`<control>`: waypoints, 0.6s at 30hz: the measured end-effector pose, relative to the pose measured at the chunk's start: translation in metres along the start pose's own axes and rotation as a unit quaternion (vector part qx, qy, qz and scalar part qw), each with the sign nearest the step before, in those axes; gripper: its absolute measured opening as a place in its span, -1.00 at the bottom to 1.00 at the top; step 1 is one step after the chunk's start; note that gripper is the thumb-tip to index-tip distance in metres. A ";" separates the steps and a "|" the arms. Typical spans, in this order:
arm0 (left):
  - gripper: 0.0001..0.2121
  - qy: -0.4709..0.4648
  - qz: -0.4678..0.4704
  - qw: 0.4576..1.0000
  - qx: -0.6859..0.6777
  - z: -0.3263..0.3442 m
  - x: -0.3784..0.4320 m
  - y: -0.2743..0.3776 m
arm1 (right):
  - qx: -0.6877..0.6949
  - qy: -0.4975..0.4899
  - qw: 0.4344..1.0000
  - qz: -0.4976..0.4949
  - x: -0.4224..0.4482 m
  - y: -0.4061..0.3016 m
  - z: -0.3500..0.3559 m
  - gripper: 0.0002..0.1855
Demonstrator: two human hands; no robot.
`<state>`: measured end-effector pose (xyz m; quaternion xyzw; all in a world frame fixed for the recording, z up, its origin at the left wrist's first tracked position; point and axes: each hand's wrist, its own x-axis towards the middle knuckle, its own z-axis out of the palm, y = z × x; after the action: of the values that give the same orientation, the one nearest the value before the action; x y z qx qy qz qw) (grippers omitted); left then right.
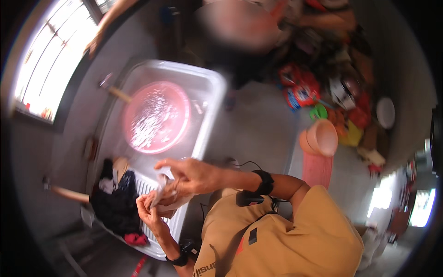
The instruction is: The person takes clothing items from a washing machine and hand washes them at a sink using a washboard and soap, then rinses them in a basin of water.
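Observation:
Before me is a white laundry sink [207, 121] with a ribbed washboard part [145, 185]. Over the ribs, my left hand [150, 211] pinches a thin, pale, crumpled cloth [173, 204]. My right hand [193, 175] is at the cloth's upper end; its index finger sticks out, and a fold of cloth shows between its fingers. In the sink's deeper part sits a round pink basin [187, 114] of rippling water. A heap of dark clothes [116, 207] lies on the washboard beside my left hand, with a red piece [136, 239] at its edge.
A tap with a tan tube [119, 94] points at the basin; a second tan tube [71, 194] reaches the clothes. Another person's arm [112, 20] stretches near the window. Peach buckets [309, 142] stand at right, near red detergent bags [303, 91] and clutter.

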<state>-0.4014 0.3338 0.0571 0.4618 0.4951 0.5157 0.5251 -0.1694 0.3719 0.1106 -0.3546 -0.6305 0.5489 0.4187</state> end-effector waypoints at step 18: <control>-0.61 -0.343 -0.188 0.903 0.178 0.206 -0.034 -0.032 | -0.178 0.304 0.839 0.414 -0.345 0.113 -0.168 -0.67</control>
<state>-0.1924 0.3033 0.0435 0.5946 0.4454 0.1207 0.6584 0.1205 0.1415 -0.0417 -0.8004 -0.3527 0.4139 0.2524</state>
